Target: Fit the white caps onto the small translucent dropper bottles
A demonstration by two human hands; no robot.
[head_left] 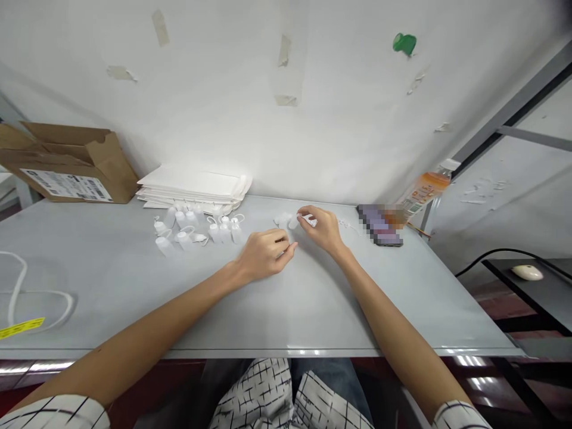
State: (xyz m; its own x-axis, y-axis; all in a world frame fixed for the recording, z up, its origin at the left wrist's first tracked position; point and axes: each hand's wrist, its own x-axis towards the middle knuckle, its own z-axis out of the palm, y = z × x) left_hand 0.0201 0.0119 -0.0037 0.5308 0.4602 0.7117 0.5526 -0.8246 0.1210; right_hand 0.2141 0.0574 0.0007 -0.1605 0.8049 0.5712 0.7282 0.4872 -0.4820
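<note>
My left hand [267,255] is over the middle of the grey table, its fingers curled and the thumb and index tips near each other; whether anything small is between them is hidden. Just to its right and farther back, my right hand [319,226] has its thumb and fingertips bent together at a small white translucent piece [294,222]. Other small white parts [282,219] lie beside those fingertips, and more [346,224] are right of the hand. Several small white translucent bottles [185,238] with looped caps stand or lie left of my left hand.
White flat sheets or envelopes [196,185] are stacked at the back left, beside an open cardboard box [75,164]. A phone [379,226] and an orange drink bottle [422,193] are at the back right. A white cable [18,286] lies at the left of the grey table [313,310].
</note>
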